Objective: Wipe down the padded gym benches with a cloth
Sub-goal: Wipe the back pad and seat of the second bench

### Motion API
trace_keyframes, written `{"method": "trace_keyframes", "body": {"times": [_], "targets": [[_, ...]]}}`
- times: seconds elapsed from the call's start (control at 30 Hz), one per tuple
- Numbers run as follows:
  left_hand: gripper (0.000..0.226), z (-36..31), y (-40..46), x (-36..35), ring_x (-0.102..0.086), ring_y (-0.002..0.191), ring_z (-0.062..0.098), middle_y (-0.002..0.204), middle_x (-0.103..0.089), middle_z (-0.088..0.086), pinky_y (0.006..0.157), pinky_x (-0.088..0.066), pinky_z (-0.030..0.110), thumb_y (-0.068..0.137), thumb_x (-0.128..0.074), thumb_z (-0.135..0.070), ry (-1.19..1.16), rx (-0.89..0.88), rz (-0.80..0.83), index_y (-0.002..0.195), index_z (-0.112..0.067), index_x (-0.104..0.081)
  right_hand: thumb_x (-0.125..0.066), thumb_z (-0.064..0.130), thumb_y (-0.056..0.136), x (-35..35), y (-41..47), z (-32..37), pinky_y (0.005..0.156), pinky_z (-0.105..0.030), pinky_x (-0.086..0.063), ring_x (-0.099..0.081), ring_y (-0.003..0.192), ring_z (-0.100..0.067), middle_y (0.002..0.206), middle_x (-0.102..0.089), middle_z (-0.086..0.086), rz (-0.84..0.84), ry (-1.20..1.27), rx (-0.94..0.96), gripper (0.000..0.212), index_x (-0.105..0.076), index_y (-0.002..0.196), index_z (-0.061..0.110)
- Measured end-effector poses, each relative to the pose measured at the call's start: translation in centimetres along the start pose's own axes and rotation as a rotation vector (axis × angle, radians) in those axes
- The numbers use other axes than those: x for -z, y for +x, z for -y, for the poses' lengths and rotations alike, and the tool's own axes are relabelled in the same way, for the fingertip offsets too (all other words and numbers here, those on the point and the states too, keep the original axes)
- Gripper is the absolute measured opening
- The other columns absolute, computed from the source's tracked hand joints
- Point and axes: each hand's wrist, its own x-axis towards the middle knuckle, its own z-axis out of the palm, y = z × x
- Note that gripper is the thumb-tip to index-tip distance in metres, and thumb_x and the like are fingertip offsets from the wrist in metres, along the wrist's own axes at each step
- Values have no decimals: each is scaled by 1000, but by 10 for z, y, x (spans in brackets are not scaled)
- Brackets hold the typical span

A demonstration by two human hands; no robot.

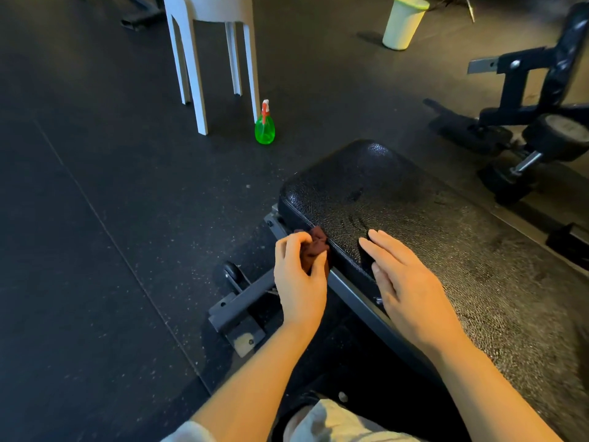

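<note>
A: What's over on the left?

B: Well past the left hand [298, 275], up and away on the dark floor [95, 218], stands a white stool [207, 59]. A green spray bottle [265, 129] with an orange-and-white nozzle sits just beside the stool's nearest leg, upright.

A: And the left hand?

B: Its fingers and thumb are curled round a bunched dark red cloth [314, 250], which it holds against the near side edge of the bench pad [382, 199], close to the rounded end. Below that hand is the bench's grey frame [242, 301] with a small wheel [231, 272].

A: The right hand?

B: The right hand [408, 282] lies flat, fingers straight and together, on the top of the pad near the same edge. The two hands are close but not touching; the pad edge runs between them.

A: Further right?

B: Up beyond the right hand stands a pale bin [404, 22]. To the far right is another black machine [541, 106] with roller pads, well apart from both hands.
</note>
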Motion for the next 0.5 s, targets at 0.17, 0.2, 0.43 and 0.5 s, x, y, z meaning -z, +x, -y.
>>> {"method": "trace_keyframes", "body": {"times": [0.17, 0.2, 0.43, 0.5], "targets": [[27, 8, 14, -1, -52, 87, -12, 96, -59, 4, 75, -37, 2, 85, -66, 1, 21, 34, -32, 95, -20, -53, -45, 16, 99, 0, 0, 0, 113, -24, -28, -33, 140, -6, 149, -44, 6, -18, 20, 8, 41, -53, 139, 19], [25, 9, 14, -3, -53, 85, -10, 95, -60, 5, 73, -37, 3, 86, -66, 0, 15, 62, -52, 95, -20, -53, -45, 16, 99, 0, 0, 0, 113, -23, -27, -33, 140, -6, 149, -44, 5, -19, 19, 11, 41, -53, 139, 19], [27, 2, 17, 0, -52, 87, -9, 93, -56, 2, 76, -38, 6, 84, -67, 1, 34, -18, -44, 92, -20, -52, -45, 18, 99, 1, 0, -1, 111, -14, -22, -32, 138, -2, 147, -45, 6, -30, 14, 22, 40, -54, 138, 19], [24, 12, 43, 3, -57, 88, 4, 94, -59, 4, 77, -44, 21, 86, -64, -4, 5, 118, -114, 92, -22, -50, -45, 18, 99, 0, 0, -3, 111, -11, -20, -30, 137, 2, 147, -45, 7, -25, 17, 32, 40, -55, 138, 18]]}}
